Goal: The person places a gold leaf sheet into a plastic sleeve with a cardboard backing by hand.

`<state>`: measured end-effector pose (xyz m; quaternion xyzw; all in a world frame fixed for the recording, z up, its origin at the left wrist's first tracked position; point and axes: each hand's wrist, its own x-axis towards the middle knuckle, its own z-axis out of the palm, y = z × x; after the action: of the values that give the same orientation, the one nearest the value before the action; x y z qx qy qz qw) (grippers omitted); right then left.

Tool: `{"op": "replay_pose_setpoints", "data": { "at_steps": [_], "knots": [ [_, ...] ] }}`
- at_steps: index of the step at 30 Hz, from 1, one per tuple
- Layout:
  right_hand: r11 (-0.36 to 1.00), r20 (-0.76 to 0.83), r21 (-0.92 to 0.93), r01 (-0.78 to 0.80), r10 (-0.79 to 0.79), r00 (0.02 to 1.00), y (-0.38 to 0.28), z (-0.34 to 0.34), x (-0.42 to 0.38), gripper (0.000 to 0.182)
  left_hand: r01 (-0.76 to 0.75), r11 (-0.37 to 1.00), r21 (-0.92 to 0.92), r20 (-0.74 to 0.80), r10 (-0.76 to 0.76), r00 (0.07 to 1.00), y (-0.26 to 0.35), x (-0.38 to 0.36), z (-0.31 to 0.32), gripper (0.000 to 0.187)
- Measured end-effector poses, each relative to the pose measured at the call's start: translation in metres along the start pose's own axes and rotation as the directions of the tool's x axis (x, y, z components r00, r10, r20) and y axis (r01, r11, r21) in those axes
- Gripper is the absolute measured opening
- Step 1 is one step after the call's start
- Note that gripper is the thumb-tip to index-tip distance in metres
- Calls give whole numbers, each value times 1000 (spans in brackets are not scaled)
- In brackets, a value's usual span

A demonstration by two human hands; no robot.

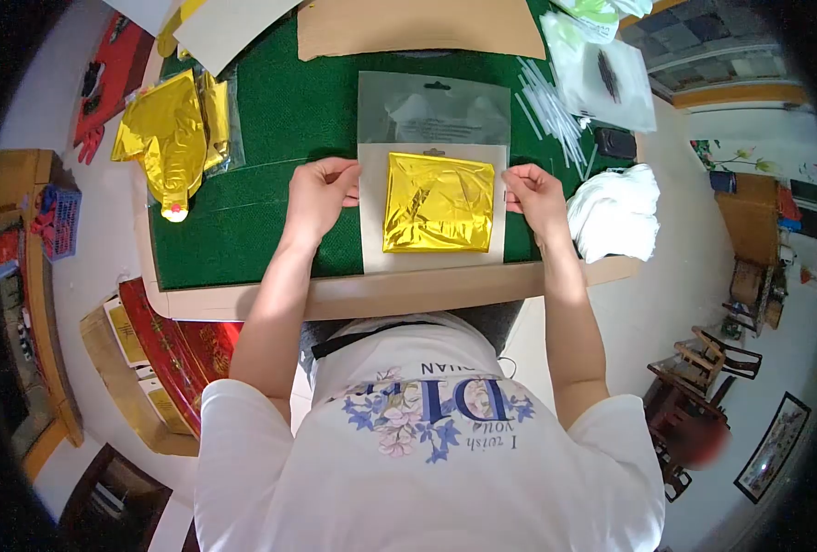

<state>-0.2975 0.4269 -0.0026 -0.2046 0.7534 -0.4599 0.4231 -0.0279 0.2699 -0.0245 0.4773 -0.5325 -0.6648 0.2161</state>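
Your left hand (321,191) pinches the left edge of a clear hang-hole bag (433,170), and your right hand (535,195) pinches its right edge, both closed on the plastic near the top of its backing card (369,244). The bag lies flat at the centre of the green mat (270,120) that covers the bench (335,299), with its clear flap pointing to twelve o'clock. The folded gold foil balloon (439,202) sits inside the bag, on the card and between your hands.

At ten o'clock from the bag, more gold foil balloons (171,133) lie near the bench edge. At two o'clock a bundle of white sticks (554,106) lies beside more clear bags (606,78), and at three o'clock a heap of white material (615,213) rests just beside your right hand.

The foil looks crinkled and slippery: if you tilt the bag, the balloon could slide off centre. An uneven pull from either hand could crease the card.
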Motion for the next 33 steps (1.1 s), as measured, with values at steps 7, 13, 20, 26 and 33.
{"op": "replay_pose_setpoints", "data": {
  "at_steps": [7, 13, 20, 26, 33],
  "knots": [
    [1000, -17, 24, -19, 19, 1000, 20, -2, -26, 12, 45, 999, 0, -11, -45, 999, -11, -33, 2, 16],
    [998, -7, -6, -59, 59, 998, 27, -4, -49, 10, 70, 996, 50, -15, -69, 997, -14, -59, 3, 16],
    [996, 44, -51, -73, 76, 996, 38, -9, -66, 10, 142, 990, 22, 19, -143, 990, -20, -80, 2, 16],
    [998, -17, 58, 32, -31, 999, 31, 13, -69, 49, 11, 988, -153, 53, -2, 999, -28, -84, 9, 70],
    [909, 45, -336, 248, -247, 968, 20, 25, -78, 95, -35, 999, -6, 117, 36, 992, -26, -86, 13, 90]
  ]
}}
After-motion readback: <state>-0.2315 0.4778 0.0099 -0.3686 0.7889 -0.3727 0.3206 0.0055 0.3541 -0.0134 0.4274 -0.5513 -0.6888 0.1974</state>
